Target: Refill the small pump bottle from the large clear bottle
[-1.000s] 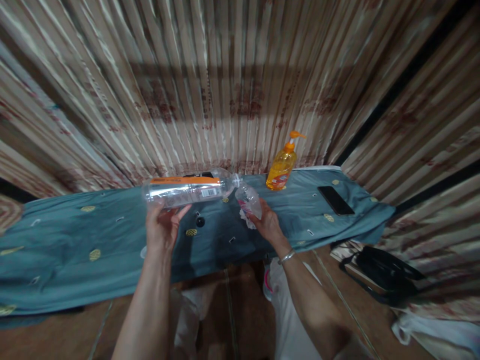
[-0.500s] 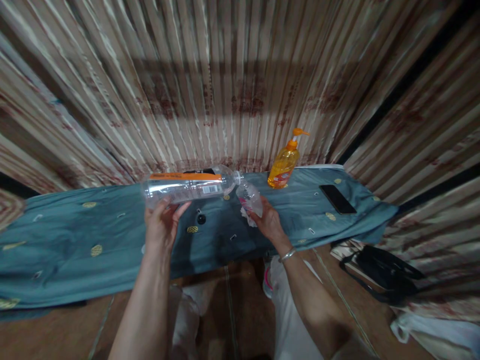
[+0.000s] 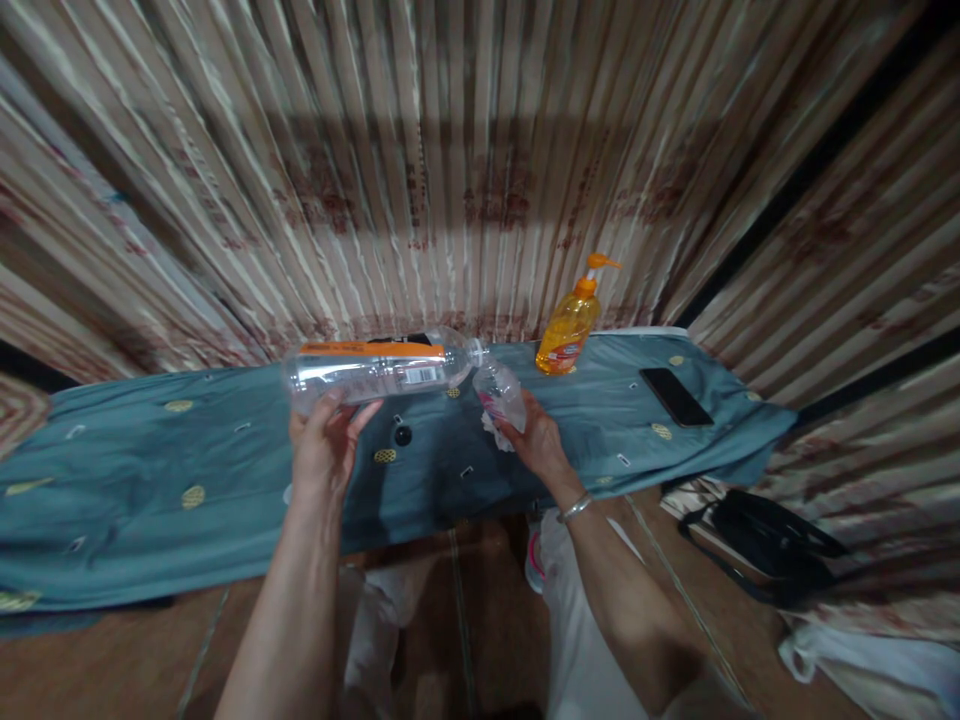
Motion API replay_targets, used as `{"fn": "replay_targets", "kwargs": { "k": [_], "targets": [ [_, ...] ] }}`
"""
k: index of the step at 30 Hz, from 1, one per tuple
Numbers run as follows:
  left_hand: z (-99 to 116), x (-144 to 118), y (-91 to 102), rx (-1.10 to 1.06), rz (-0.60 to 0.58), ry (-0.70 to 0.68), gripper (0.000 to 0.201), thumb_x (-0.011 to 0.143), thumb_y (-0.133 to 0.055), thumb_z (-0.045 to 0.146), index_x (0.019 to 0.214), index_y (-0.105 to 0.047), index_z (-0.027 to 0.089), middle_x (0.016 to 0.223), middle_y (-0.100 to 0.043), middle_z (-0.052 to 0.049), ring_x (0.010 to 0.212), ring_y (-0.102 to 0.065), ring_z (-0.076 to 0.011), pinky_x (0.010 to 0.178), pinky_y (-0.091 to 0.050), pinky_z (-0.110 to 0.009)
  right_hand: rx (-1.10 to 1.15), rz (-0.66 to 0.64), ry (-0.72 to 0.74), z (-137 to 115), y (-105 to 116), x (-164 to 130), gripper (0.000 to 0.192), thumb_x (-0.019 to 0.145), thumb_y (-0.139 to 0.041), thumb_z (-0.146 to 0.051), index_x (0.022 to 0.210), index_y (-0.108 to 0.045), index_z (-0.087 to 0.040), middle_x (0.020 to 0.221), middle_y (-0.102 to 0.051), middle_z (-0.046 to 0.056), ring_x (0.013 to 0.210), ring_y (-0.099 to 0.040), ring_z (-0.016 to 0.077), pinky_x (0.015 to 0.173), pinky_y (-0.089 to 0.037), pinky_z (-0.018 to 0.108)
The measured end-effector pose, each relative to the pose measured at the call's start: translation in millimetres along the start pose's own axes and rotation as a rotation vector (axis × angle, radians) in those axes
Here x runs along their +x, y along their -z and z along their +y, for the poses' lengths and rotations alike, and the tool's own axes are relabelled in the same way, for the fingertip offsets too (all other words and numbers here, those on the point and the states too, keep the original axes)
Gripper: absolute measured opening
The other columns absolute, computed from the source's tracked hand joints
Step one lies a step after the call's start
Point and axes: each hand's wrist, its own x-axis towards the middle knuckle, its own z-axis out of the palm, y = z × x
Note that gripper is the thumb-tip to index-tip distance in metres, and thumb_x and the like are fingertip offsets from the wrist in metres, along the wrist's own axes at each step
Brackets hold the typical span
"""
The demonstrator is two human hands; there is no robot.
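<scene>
My left hand (image 3: 322,452) holds a large clear plastic bottle (image 3: 379,370) with an orange label, tipped on its side with its open neck pointing right. My right hand (image 3: 534,440) grips a small clear bottle (image 3: 501,393) with a pink label, tilted so its mouth meets the large bottle's neck, with a bit of white tissue pressed under it. A small black cap (image 3: 403,435) lies on the teal cloth (image 3: 150,470) between my hands. Whether liquid is flowing between the bottles is too blurred to tell.
An orange pump bottle of soap (image 3: 568,330) stands at the back of the cloth-covered table. A black phone (image 3: 676,396) lies flat to the right. A black bag (image 3: 772,545) sits on the brown floor at right. Striped curtains (image 3: 480,170) hang behind.
Both bottles and my hands keep the same pose. Only the camera has shifted slightly.
</scene>
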Motion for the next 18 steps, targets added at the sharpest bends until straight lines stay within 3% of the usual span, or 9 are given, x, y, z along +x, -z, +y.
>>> {"fn": "replay_targets", "kwargs": {
  "k": [7,18],
  "targets": [
    [-0.5,-0.3,2.4,0.024,-0.02,0.006,0.041,0.054,-0.091,0.025,0.091,-0.073,0.02,0.101,-0.075,-0.006,0.089,-0.073,-0.0236,0.079,-0.067,-0.041,0.016,-0.018,-0.025,-1.1,2.3,0.7,0.064,0.095,-0.063,-0.049,0.141,-0.052,-0.005,0.124,-0.072,0.026,0.111,-0.073,0.0355,0.094,-0.059,0.048],
    [2.1,-2.9,-3.3,-0.016,-0.001,0.003,0.046,0.044,-0.095,0.024,0.082,-0.069,0.02,0.091,-0.073,-0.002,0.084,-0.073,-0.0216,0.076,-0.068,-0.037,0.019,-0.016,-0.018,-1.7,3.4,0.3,0.065,0.096,-0.061,-0.051,0.142,-0.05,-0.007,0.121,-0.074,0.025,0.107,-0.074,0.0355,0.091,-0.06,0.048]
  ]
}}
